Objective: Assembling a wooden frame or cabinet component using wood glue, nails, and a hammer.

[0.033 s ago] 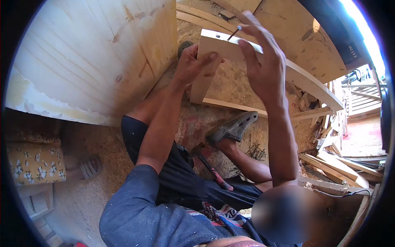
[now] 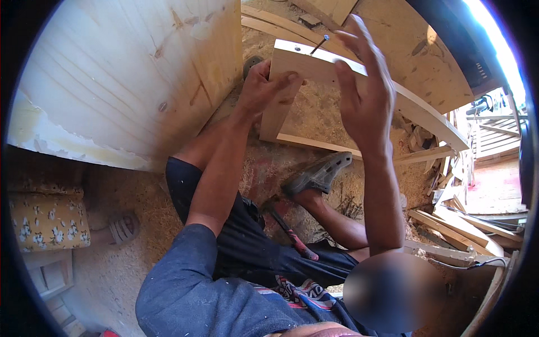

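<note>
A pale wooden frame (image 2: pixel 314 66) stands on edge in front of me. My left hand (image 2: pixel 265 89) grips its near left corner, thumb on the face and fingers behind. A nail (image 2: pixel 320 45) sticks up at a slant from the top edge, with its head free. Left of it, a dark round spot (image 2: pixel 297 49) marks the same edge. My right hand (image 2: pixel 368 101) is raised just right of the nail, fingers apart and holding nothing; its fingertips are slightly blurred. Below, a hammer (image 2: pixel 295 238) with a red and black handle rests by my legs, its head partly hidden.
A large wooden panel (image 2: pixel 129 73) rises at the left. Sawdust covers the floor (image 2: pixel 151 224). Scrap wood (image 2: pixel 457 224) is piled at the right, near a cable (image 2: pixel 488 261). Another person's sandalled foot (image 2: pixel 122 230) and yellow floral clothing (image 2: pixel 50 222) show at the lower left.
My right hand has moved a little to the right, away from the nail, which now stands clear of the fingers. The left hand and the frame stay put.
</note>
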Tool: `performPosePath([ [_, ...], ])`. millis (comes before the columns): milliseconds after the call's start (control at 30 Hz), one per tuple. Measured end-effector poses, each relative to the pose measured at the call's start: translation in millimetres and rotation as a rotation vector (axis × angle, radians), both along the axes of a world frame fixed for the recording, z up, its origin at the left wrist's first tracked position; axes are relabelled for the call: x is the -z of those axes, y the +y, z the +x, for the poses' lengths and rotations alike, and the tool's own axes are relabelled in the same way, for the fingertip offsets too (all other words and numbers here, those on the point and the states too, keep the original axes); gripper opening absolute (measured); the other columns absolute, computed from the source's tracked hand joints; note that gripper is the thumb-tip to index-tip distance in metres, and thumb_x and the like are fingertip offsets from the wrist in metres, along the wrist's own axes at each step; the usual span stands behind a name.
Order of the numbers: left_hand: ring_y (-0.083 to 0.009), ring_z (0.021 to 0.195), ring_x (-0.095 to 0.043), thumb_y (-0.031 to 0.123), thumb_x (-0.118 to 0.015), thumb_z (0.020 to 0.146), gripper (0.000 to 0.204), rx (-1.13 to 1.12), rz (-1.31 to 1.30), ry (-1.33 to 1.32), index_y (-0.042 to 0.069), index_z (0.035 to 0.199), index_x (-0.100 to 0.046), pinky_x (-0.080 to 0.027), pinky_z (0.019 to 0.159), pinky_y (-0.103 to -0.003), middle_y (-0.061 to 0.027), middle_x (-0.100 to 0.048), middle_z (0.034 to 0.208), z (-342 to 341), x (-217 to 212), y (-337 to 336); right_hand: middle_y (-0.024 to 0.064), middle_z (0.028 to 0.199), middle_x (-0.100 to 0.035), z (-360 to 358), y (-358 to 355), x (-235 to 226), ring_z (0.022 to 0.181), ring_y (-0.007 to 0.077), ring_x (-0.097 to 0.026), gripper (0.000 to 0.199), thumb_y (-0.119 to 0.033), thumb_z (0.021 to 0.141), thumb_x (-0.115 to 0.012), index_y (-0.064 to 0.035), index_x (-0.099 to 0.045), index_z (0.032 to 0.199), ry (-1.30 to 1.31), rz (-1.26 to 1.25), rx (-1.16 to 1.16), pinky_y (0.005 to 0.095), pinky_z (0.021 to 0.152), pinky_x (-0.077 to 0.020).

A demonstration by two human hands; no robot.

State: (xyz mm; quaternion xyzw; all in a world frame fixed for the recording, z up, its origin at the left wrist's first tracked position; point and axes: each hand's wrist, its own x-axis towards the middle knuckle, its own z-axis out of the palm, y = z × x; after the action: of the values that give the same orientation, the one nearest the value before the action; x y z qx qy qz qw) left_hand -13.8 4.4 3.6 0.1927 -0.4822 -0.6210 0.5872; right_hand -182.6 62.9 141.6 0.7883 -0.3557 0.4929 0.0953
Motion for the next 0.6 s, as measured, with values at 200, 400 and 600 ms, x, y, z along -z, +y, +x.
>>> performPosePath([
  [200,-0.011,0.093,-0.07,0.015,-0.08,0.089,0.031,-0.019,0.021,-0.061,0.001,0.115,-0.07,-0.056,0.08,-0.028,-0.0074,-0.076,0.1,-2.3,-3.0,-3.2,0.0219,0.112,-0.069,-41.1,123.0,139.3,0.103,0.0387,-0.068,0.039,-0.017,0.098,-0.063,-0.0036,-0.059,0.134,-0.124,0.847,0.27,0.0447,0.089,-0.0543],
  [400,-0.0111,0.087,-0.071,0.017,-0.082,0.087,0.031,-0.09,0.0,-0.098,0.0,0.112,-0.072,-0.056,0.077,-0.028,-0.0064,-0.077,0.096,-1.4,-7.4,-3.1,0.029,0.106,-0.069,-38.2,264.6,340.4,0.101,0.0457,-0.067,0.053,-0.041,0.093,-0.067,-0.0069,-0.059,0.132,0.355,1.615,0.325,0.053,0.089,-0.0539],
  [600,-0.0092,0.085,-0.069,0.015,-0.081,0.089,0.028,-0.089,-0.004,-0.108,0.001,0.111,-0.072,-0.055,0.073,-0.026,-0.0054,-0.076,0.095,-4.6,-0.8,-6.4,0.0177,0.095,-0.072,-70.5,223.4,236.1,0.086,0.0293,-0.07,0.041,-0.03,0.091,-0.073,-0.0028,-0.064,0.121,-0.003,1.37,0.163,0.0416,0.078,-0.0549],
])
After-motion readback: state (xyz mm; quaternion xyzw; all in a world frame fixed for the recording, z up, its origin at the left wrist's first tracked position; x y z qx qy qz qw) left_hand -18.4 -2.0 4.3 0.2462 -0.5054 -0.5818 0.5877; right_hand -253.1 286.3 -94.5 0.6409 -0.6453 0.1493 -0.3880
